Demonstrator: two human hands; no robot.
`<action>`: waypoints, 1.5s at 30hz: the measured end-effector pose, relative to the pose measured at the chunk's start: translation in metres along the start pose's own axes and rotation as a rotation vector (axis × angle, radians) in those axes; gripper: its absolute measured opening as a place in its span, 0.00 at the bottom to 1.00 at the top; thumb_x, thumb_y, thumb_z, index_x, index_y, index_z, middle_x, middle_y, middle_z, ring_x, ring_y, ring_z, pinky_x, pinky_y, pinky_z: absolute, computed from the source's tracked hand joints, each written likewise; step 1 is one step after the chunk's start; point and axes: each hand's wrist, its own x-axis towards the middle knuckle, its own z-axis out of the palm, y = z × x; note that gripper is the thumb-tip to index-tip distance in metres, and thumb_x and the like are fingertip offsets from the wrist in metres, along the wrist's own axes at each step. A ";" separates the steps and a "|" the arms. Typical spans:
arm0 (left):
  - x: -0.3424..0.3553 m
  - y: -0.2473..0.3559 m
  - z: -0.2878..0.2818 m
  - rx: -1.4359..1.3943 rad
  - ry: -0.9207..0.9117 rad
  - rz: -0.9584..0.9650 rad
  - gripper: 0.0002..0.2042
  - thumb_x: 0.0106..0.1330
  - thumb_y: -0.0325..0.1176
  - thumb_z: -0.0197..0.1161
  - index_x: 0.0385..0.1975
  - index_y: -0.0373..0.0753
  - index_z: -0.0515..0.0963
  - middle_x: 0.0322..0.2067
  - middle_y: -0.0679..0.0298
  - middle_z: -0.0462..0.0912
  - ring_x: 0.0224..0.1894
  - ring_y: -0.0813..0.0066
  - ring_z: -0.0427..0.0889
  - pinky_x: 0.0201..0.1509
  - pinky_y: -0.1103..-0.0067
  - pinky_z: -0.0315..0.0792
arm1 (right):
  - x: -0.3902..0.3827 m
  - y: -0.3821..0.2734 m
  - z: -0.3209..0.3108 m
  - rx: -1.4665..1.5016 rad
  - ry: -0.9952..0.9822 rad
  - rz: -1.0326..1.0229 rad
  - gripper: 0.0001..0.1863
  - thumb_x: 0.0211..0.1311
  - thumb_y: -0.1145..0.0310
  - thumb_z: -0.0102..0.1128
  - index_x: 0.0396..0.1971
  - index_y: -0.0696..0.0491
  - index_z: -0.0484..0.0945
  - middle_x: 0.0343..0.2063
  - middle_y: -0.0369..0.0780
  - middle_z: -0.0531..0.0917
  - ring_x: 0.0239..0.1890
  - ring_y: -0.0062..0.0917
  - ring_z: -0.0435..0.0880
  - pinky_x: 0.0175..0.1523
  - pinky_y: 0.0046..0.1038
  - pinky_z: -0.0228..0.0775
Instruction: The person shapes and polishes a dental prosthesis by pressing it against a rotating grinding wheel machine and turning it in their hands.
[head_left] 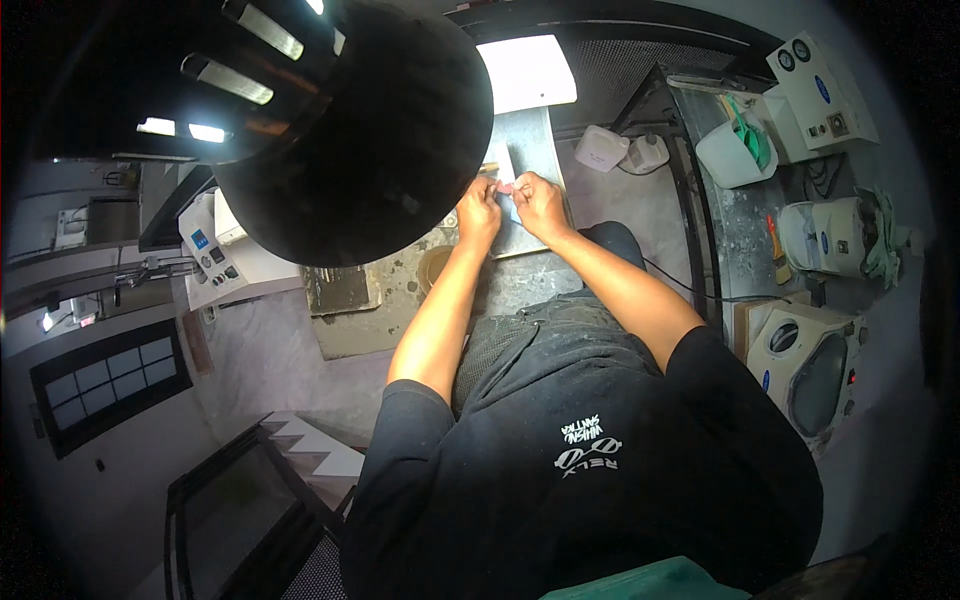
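Both my hands are close together over the metal-topped bench (535, 135). A small pink piece (505, 188) shows between my fingertips; it is too small for me to tell its kind. My left hand (478, 213) is closed, its fingertips pinching the left side of the piece. From the other side, my right hand (540, 208) is also closed on it, fingers bent toward the left hand. Just beyond the fingers lies a thin brass-coloured item (488, 168) beside a white strip (503, 157). A bit of blue appears below the right fingers, unclear in kind.
A big black lamp shade (370, 140) hangs at upper left, close to my left hand. Left of my forearm stand a brown bowl (432, 268) and a dark tray (340, 290). White machines (800, 355) and a white tub (725, 155) line the right-hand bench.
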 end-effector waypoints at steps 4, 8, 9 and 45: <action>-0.001 -0.001 0.002 -0.023 0.014 -0.021 0.01 0.60 0.21 0.60 0.28 0.34 0.78 0.26 0.50 0.83 0.29 0.53 0.84 0.35 0.67 0.75 | -0.001 -0.003 0.000 0.020 -0.006 0.022 0.02 0.58 0.80 0.60 0.29 0.59 0.76 0.24 0.43 0.86 0.27 0.23 0.86 0.35 0.26 0.76; 0.005 -0.004 0.004 0.001 -0.010 -0.017 0.01 0.61 0.22 0.60 0.28 0.34 0.78 0.25 0.51 0.83 0.29 0.54 0.84 0.35 0.67 0.75 | 0.001 0.001 0.005 0.009 0.033 0.018 0.03 0.55 0.82 0.60 0.28 0.59 0.76 0.22 0.44 0.84 0.25 0.28 0.86 0.34 0.28 0.76; 0.006 -0.004 0.004 0.016 -0.013 -0.006 0.01 0.61 0.22 0.60 0.28 0.34 0.78 0.25 0.52 0.83 0.29 0.54 0.84 0.35 0.68 0.75 | 0.001 0.002 0.007 0.020 0.046 0.026 0.03 0.54 0.83 0.60 0.27 0.59 0.75 0.20 0.45 0.83 0.25 0.31 0.85 0.33 0.30 0.75; -0.029 0.016 0.035 -0.587 0.072 -0.500 0.03 0.65 0.17 0.59 0.29 0.30 0.76 0.27 0.62 0.83 0.31 0.81 0.80 0.38 0.83 0.74 | 0.030 -0.013 -0.037 -0.169 -0.195 -0.246 0.04 0.55 0.77 0.56 0.26 0.62 0.72 0.28 0.55 0.78 0.33 0.52 0.81 0.37 0.44 0.72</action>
